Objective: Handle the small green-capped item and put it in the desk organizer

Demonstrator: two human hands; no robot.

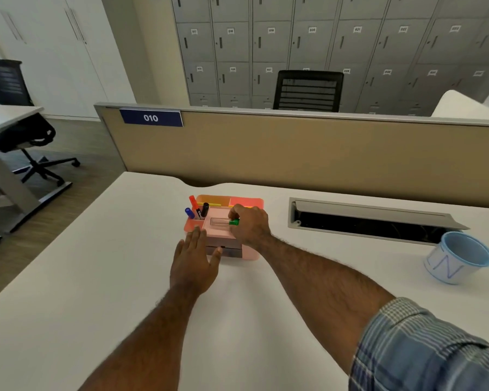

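A pink desk organizer (249,253) stands on the white desk, straight ahead. A small clear tube with a green cap (223,222) lies sideways in the organizer's shallow top tray. My right hand (250,224) is over the tray's right side, fingers pinched on the green cap end. My left hand (194,262) lies flat with fingers apart, its fingertips against the organizer's front left side. Red, blue and black markers (197,211) stand in the organizer's left pocket.
A light blue cup (458,258) marked with an N stands at the right on the desk. An open cable tray (373,221) is set into the desk behind it. A tan partition (294,153) closes the back edge.
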